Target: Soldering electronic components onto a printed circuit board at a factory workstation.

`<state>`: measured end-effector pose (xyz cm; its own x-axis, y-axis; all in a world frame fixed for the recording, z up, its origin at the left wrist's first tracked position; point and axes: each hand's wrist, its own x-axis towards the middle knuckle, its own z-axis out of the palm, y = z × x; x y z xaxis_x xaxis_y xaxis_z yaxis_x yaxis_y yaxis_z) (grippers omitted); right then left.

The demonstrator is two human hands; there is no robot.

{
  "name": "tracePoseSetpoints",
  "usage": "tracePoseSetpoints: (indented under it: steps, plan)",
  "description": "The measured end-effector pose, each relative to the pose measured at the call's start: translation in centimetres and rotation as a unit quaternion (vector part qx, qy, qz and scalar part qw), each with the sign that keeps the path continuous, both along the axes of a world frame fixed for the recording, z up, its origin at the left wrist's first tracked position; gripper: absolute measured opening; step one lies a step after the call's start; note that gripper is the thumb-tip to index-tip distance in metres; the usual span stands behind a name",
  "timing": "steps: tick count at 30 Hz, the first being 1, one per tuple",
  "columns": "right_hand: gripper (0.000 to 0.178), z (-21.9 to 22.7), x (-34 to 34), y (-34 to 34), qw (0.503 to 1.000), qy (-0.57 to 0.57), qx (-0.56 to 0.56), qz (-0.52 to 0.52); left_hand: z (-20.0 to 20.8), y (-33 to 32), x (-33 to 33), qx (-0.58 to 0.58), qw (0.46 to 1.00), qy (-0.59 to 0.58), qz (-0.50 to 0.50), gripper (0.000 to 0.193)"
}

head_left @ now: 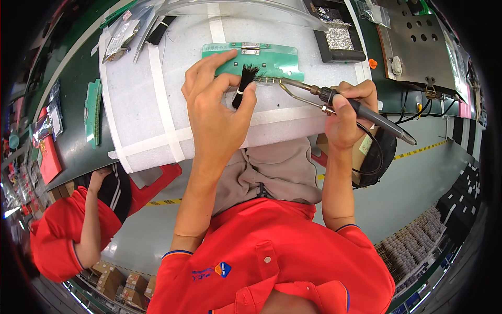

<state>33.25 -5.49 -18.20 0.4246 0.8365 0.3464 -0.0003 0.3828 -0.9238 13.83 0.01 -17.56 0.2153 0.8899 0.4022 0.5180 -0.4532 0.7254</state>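
The left hand [217, 112] pinches a banded black wire bundle [247, 78] at the green board's [282, 62] near edge, while the right hand [346, 112] grips a soldering iron [377, 118], its tip pointing toward that edge. The board lies on a white padded mat [137, 83], a dark tray [342, 56] of silvery bits beyond to the right.

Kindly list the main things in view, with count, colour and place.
Flat hinged plate: one, green, centre.
Tied strand bundles: two, black, centre and upper left.
Slim soldering iron: one, dark grey, lower right of plate.
Taped foam board: one, white, beneath plate.
Rectangular tray: one, black, upper right.
Perforated metal sheet: one, grey, right of tray.
Cardboard boxes: several, brown, lower left.
Left hand: one, bare, around central bundle.
Right hand: one, bare, around iron.
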Motion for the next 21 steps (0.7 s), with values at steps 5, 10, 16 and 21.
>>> tracePoseSetpoints:
  steps: [5,10,16,21]
  plan:
    - [0.012,-0.1,0.1,0.1,1.0,-0.001,0.004,-0.021,0.2,0.1,-0.2,0.004,1.0,0.007,-0.002,0.013]
    - [0.012,0.0,0.1,0.0,0.999,0.002,-0.001,-0.034,1.8,0.4,-1.8,-0.027,1.0,-0.008,0.001,0.014]
    - [0.012,-0.2,0.2,0.0,0.998,0.032,0.012,-0.054,3.5,0.0,-2.3,-0.019,0.999,-0.04,0.0,0.014]
    - [0.012,-0.2,0.1,-0.3,0.995,0.044,0.006,-0.09,0.7,-0.1,0.2,-0.007,0.999,-0.045,-0.03,0.016]
